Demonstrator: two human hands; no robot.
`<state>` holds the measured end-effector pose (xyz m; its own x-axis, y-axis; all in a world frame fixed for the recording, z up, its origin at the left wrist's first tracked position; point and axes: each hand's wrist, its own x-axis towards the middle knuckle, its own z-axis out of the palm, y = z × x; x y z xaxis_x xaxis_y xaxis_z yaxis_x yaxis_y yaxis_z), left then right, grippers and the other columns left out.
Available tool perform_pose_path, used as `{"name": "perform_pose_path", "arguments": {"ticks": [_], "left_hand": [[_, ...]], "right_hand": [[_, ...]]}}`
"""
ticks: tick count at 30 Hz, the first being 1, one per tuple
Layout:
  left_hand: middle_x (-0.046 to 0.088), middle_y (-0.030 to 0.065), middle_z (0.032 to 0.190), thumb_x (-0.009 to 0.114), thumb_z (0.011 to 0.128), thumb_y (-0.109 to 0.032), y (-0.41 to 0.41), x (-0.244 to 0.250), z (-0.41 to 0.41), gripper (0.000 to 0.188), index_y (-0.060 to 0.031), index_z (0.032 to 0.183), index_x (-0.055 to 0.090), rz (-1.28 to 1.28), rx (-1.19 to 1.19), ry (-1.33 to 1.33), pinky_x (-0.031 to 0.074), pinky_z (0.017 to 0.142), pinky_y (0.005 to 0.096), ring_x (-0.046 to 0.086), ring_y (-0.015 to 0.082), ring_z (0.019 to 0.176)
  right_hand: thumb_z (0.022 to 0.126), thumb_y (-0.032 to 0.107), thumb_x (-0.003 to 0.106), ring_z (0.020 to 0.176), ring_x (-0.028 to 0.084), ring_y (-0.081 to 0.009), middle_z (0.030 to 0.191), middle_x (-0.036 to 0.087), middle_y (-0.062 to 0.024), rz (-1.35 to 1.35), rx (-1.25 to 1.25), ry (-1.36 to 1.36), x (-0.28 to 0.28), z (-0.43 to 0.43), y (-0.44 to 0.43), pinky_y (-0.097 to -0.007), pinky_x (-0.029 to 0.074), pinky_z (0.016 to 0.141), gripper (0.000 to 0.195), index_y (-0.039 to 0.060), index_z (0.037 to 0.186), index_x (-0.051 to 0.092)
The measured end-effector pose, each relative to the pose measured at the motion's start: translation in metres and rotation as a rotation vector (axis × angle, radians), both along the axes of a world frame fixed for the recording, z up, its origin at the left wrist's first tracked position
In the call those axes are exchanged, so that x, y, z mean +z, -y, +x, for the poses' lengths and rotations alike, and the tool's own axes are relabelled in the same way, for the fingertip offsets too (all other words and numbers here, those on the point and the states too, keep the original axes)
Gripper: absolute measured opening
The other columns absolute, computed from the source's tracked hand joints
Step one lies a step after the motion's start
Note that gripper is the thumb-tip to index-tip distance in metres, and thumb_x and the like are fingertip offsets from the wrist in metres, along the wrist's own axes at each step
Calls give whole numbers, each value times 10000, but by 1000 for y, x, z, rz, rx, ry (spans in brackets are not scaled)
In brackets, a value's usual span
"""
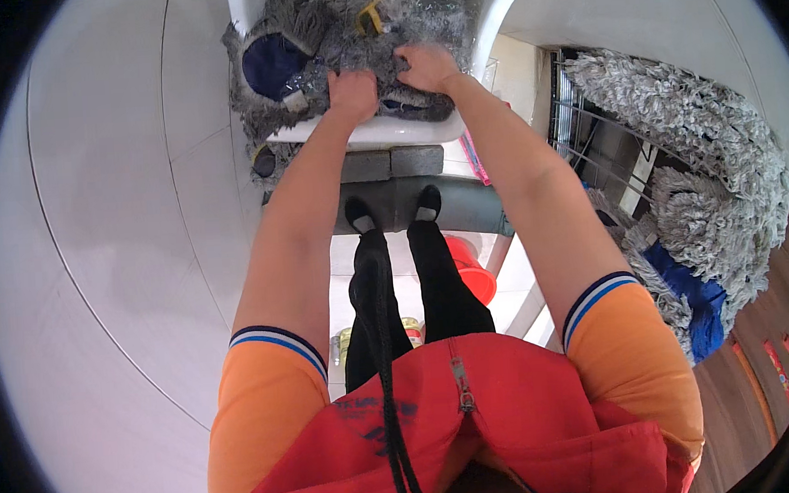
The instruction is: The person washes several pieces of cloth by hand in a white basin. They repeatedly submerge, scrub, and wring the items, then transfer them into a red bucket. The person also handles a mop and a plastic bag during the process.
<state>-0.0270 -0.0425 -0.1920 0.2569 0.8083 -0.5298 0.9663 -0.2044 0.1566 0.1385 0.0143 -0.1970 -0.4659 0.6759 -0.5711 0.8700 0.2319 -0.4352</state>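
Note:
A soaked grey mop head (pixel 326 20) with shaggy strands fills a white sink (pixel 387 133) at the top of the view and hangs over its left rim. My left hand (pixel 354 94) is closed on the mop's wet strands near the front rim. To its right, my right hand (pixel 427 67) presses into the same grey pile, fingers curled, its fingertips partly hidden. A dark blue fabric patch (pixel 274 65) and a small white tag (pixel 295 101) show on the left part. Beyond my hands lies a yellow plastic piece (pixel 370 17), where water seems to splash.
Grey blocks (pixel 389 164) lie below the sink's front. At right, dry grey mop heads (pixel 698 113) with blue backing (pixel 692 296) hang on a metal rack (pixel 581 133). A red bucket (pixel 474 279) stands on the floor by my legs. A tiled wall (pixel 113 196) is at left.

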Motion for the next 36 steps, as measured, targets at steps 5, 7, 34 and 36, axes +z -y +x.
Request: {"name": "perform_pose_path", "arguments": {"ticks": [5,7,34,36], "left_hand": [[619,182,876,626,750,-172,30,-2,-12,227,-26,882,513,240,304,389,453,759,468,585,377,869],[616,195,842,643,746,-182,26,27,-3,262,-12,882,496,242,445,522,449,745,472,585,396,837],[615,73,1019,615,818,2,22,145,-29,282,-14,1077,505,417,1003,1633,474,762,278,585,133,894],[615,80,1007,609,798,22,30,87,-52,292,-10,1069,508,489,952,1338,459,794,296,582,165,914]], "right_hand": [[690,277,620,1028,537,-322,1059,616,-139,378,-200,-65,10,-3,36,-408,445,871,383,131,1045,629],[676,254,629,1024,536,-321,1059,612,-157,438,-392,-221,14,15,38,-411,444,856,377,125,1030,630],[646,91,581,695,488,-133,709,507,-16,314,-393,-842,226,-4,-7,-269,414,610,181,71,801,489],[654,101,614,791,508,-165,790,543,-34,288,-362,-832,162,-6,2,-288,424,722,208,57,827,506]]}}
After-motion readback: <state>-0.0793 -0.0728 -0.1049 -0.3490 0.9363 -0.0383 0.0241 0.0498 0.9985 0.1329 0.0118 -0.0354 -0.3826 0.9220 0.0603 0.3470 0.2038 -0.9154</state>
